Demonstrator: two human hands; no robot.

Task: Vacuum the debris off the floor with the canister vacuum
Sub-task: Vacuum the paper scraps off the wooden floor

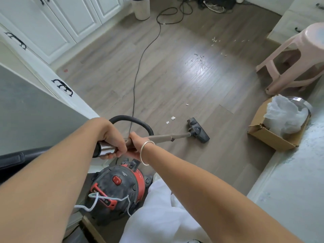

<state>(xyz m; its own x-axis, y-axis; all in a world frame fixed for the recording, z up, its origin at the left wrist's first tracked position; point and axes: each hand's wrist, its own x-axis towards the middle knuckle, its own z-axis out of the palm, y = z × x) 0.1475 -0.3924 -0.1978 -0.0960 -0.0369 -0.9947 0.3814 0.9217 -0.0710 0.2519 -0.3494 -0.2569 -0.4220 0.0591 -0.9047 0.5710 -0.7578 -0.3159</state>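
Observation:
A red and black canister vacuum (116, 186) stands on the wood floor just below my hands. Its black hose (129, 119) arcs up to a metal wand (164, 137) that slopes down to the right. My left hand (110, 137) grips the wand's shiny upper end. My right hand (135, 143), with a bangle on the wrist, holds the wand just beyond it. The black floor head (198, 129) rests flat on the floor. Small white scraps (171, 119) lie just left of the head, and more debris (199, 57) is scattered farther away.
The power cord (138, 67) runs across the floor toward tangled cables at the back. White cabinets (57, 23) line the left. A pink stool (294, 58) and an open cardboard box (273, 135) with plastic sit on the right beside a pale counter (298, 172).

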